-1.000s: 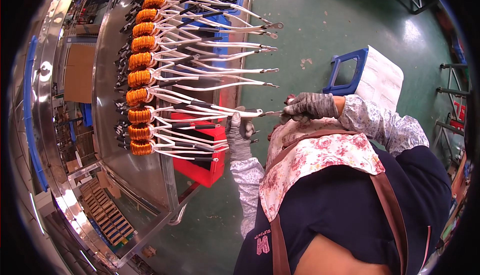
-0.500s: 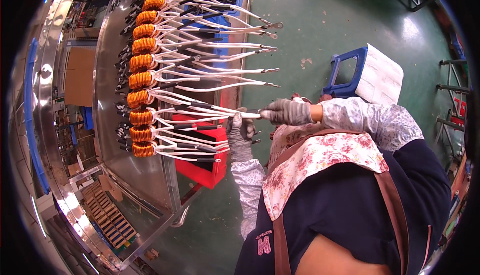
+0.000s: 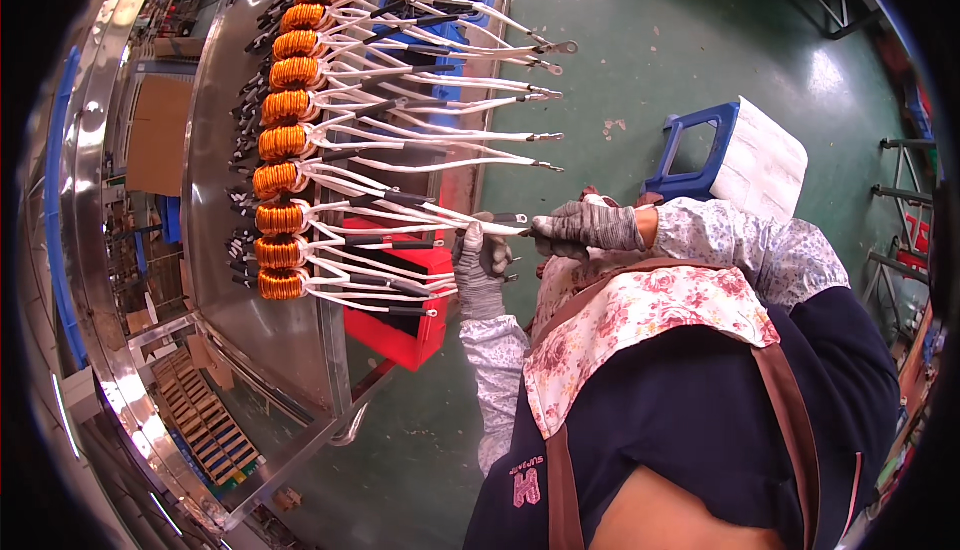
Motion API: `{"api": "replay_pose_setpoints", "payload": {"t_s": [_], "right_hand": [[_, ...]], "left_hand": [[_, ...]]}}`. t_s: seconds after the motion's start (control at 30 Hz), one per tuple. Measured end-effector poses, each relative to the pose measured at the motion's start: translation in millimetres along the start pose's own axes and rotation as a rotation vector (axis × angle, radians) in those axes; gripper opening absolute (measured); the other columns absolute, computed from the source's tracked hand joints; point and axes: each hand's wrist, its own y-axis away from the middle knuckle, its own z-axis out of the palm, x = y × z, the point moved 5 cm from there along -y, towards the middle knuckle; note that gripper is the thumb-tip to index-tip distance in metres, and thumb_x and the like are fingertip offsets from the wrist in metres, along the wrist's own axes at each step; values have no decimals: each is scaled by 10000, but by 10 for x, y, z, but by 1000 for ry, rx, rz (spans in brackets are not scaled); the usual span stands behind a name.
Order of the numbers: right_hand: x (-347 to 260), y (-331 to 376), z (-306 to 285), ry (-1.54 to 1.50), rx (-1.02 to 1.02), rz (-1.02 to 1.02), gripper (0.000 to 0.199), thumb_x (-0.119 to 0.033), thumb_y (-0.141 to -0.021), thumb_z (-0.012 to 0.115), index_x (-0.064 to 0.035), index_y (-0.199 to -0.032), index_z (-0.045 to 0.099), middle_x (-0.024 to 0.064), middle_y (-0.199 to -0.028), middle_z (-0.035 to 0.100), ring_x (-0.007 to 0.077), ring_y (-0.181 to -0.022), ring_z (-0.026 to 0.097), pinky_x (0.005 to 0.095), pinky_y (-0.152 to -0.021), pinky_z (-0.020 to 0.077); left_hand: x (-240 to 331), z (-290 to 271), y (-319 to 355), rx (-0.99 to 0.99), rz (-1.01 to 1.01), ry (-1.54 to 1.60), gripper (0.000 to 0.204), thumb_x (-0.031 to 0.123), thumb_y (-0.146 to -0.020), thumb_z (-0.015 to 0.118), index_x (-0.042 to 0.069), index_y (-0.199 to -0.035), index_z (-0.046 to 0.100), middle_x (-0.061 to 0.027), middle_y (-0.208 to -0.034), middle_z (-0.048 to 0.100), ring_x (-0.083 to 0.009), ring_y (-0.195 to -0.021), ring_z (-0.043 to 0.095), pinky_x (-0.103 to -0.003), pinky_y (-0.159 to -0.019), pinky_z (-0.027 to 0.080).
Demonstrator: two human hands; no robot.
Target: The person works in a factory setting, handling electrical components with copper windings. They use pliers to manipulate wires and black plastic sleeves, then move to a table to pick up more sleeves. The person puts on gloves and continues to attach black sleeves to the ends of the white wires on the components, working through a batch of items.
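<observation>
Orange copper-wound ring coils (image 3: 283,142) stand in a row along the metal bench, with white wire leads (image 3: 462,166) reaching out to the right. My gloved left hand (image 3: 482,268) is closed around a pair of white leads (image 3: 440,212) that carry black sleeves. Just to its right, my gloved right hand (image 3: 592,228) pinches the end of one of these leads. A second lead's metal lug (image 3: 520,218) shows free above that pinch. Exactly what sits between the right fingertips is hidden.
Beneath the leads are a red bin (image 3: 400,338) and a blue bin (image 3: 430,35). The metal bench (image 3: 225,250) has its edge at the left. Behind the right arm stands a blue stool (image 3: 690,155) with a white cover. A wooden pallet (image 3: 205,415) lies lower left.
My right hand has shifted slightly right along the lead, and one lug now shows apart from it. The left hand keeps its grip. The coil row appears slightly shifted in the view.
</observation>
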Motion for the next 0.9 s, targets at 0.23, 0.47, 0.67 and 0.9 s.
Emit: {"api": "replay_pose_setpoints", "payload": {"t_s": [0.23, 0.47, 0.67, 0.9], "right_hand": [[-1, -18, -76, 31, -35, -68, 384, -423, -863, 507, -59, -769, 587, -34, -547, 475, 50, -413, 396, 205, -371, 289], [-151, -51, -15, 705, 187, -532, 328, -364, -879, 489, -47, -850, 571, 43, -674, 545, 167, -583, 529, 326, -559, 432], [-316, 83, 118, 1596, 442, -831, 185, -162, -739, 562, -58, -891, 584, 115, -679, 586, 295, -686, 601, 394, -597, 473], [131, -228, 30, -208, -318, 119, 338, -400, -883, 478, -81, -784, 528, -46, -467, 356, 99, -361, 324, 258, -347, 272]], "left_hand": [[4, 60, -13, -11, 23, 9, 278, 239, -877, 534, 7, -1027, 502, -50, -688, 526, -81, -472, 434, -178, -359, 347], [-6, -7, 1, 21, 28, -35, 276, 241, -876, 535, 17, -1035, 507, -62, -706, 549, -89, -475, 444, -180, -359, 349], [4, 51, 4, 39, 18, 1, 276, 243, -869, 548, 21, -1027, 505, -52, -703, 542, -83, -476, 439, -175, -362, 348], [1, 56, 26, 46, 26, 12, 250, 234, -883, 520, 17, -1007, 504, -43, -688, 523, -81, -467, 428, -178, -359, 342]]}}
